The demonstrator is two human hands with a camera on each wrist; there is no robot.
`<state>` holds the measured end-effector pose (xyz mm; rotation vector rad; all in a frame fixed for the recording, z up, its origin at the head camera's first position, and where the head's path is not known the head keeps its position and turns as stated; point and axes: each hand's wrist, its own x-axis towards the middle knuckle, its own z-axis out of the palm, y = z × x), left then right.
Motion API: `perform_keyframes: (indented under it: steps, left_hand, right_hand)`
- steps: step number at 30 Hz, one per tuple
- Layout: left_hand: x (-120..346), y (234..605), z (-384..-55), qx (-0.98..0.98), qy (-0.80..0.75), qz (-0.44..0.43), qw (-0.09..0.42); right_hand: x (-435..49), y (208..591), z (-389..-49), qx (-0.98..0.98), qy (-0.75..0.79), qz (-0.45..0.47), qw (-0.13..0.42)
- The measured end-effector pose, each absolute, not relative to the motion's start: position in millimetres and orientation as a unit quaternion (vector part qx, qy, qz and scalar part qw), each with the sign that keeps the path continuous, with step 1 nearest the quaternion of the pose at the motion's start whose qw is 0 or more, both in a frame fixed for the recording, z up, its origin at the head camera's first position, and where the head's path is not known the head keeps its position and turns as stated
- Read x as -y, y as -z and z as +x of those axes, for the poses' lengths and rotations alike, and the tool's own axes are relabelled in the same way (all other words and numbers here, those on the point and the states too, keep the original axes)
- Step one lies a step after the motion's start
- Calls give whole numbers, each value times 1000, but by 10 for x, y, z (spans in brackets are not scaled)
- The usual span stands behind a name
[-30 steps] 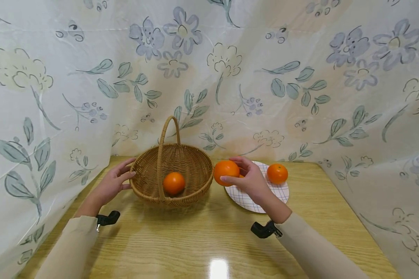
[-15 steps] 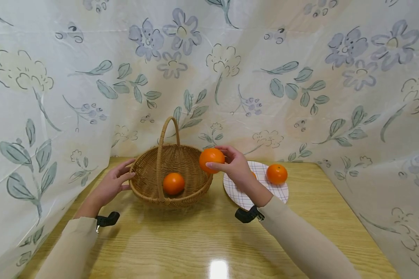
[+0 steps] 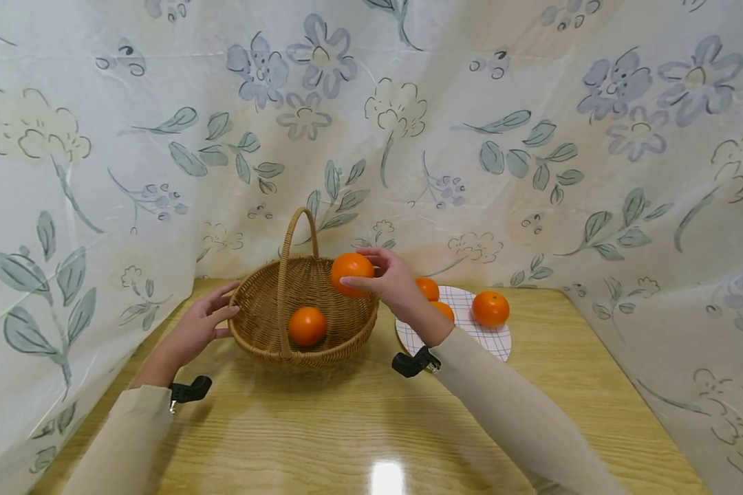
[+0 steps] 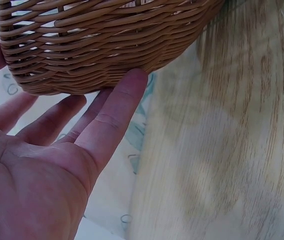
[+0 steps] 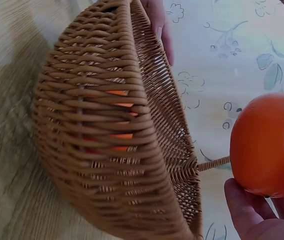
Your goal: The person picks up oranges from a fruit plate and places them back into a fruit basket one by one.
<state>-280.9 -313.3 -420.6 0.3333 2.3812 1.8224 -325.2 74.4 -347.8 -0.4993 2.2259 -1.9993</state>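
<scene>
My right hand (image 3: 393, 282) grips an orange (image 3: 352, 275) between thumb and fingers, above the right side of the wicker basket (image 3: 248, 347). In the right wrist view the held orange (image 5: 267, 145) appears beside the basket's rim, higher than the weave. Another orange (image 3: 307, 326) lies inside the basket, near the foot of its arched handle (image 3: 283, 289). My left hand (image 3: 198, 323) rests at the basket's left side, its fingers fairly straight. The left wrist view has those fingers (image 4: 109, 117) against the outer woven wall.
Right of the basket is a round plate (image 3: 498, 340) with a blue checked pattern, bearing three oranges; one orange (image 3: 490, 309) sits at its right side. My right forearm partly covers the plate. Flower-printed curtains (image 3: 408, 137) enclose the wooden table (image 3: 322, 426) behind and on both sides.
My right hand has carried the orange leftward and up from beside the plate to over the basket. Oranges on the plate show more fully. The left hand and basket stay put.
</scene>
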Motion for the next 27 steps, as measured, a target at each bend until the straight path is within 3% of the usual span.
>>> perform_keyframes:
  steps: [27]
  left_hand:
    - [3136,4216,-2816,-783,-609,109,62]
  right_hand:
    - [-39,3434,-3718,-742,645,-160,88]
